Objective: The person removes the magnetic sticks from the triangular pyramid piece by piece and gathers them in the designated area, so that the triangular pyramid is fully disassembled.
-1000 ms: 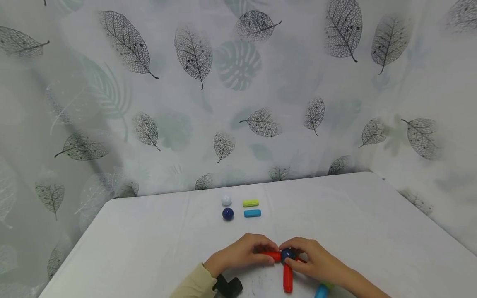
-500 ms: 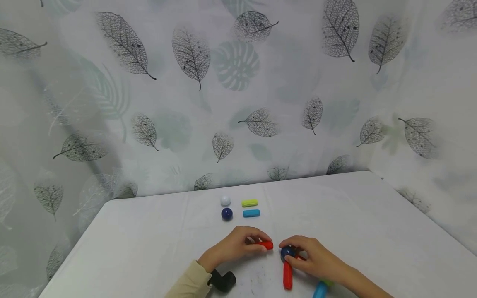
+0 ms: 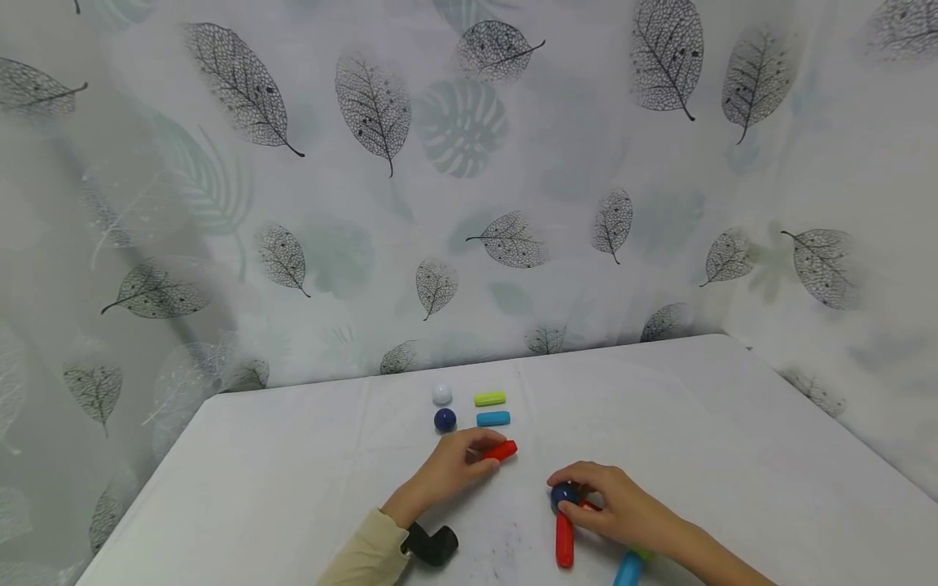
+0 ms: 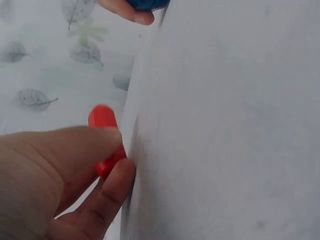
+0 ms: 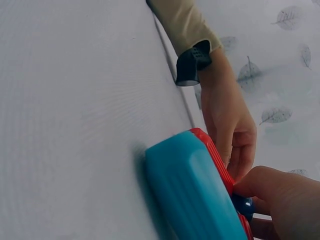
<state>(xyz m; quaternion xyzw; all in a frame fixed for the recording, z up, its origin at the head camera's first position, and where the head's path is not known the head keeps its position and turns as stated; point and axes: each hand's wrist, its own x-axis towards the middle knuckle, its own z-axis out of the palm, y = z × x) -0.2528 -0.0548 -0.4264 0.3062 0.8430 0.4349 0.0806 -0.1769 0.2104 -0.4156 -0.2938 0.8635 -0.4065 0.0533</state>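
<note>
My left hand (image 3: 449, 470) pinches a short red rod (image 3: 501, 450) between thumb and fingers, just in front of the blue rod at the back. In the left wrist view this red rod (image 4: 102, 118) sticks out past the thumb. My right hand (image 3: 623, 506) grips a dark blue ball (image 3: 563, 496), from which one red rod (image 3: 564, 540) points toward me. Another bit of red shows beneath the right fingers. Below that wrist lies a light blue rod (image 3: 628, 569) with a green piece beside it; the light blue rod (image 5: 192, 192) looms large in the right wrist view.
On the white table (image 3: 293, 464), toward the back, a white ball (image 3: 442, 394) and a dark blue ball (image 3: 444, 420) stand beside a yellow-green rod (image 3: 489, 399) and a blue rod (image 3: 493, 418). A black device (image 3: 432, 544) sits at the left wrist. Leaf-patterned cloth hangs behind.
The left hand has pulled its red rod away from the ball in the right hand and carried it back and to the left. The right hand has stayed nearly still.
</note>
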